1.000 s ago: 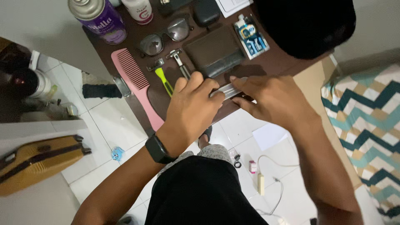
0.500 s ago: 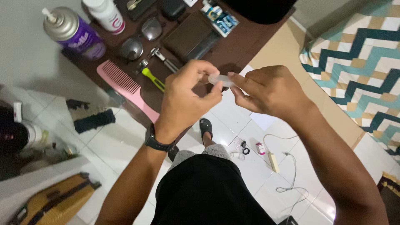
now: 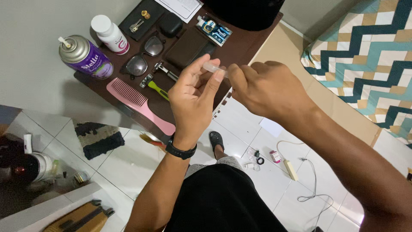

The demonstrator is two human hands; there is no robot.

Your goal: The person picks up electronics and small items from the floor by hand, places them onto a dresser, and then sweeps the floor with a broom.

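My left hand [image 3: 193, 96] and my right hand [image 3: 262, 88] are raised above the dark brown table [image 3: 244, 43] and together hold a small clear plastic piece [image 3: 213, 68] between their fingertips. A black watch sits on my left wrist. Beneath the hands on the table lie a pink comb [image 3: 137, 103], a green-handled razor [image 3: 154, 86], a metal razor [image 3: 165, 71], dark glasses [image 3: 143, 56] and a brown wallet [image 3: 186, 47].
A purple spray can [image 3: 86, 56], a white bottle [image 3: 110, 33], a black case [image 3: 170, 24] and a blue blister pack [image 3: 213, 29] stand at the table's back. White tiled floor below holds a cable, a sandal and small items. A chevron-patterned cloth [image 3: 365, 56] lies right.
Both hands lifted the clear piece off the table and raised it toward me. The view has shifted, showing more of the table's left side.
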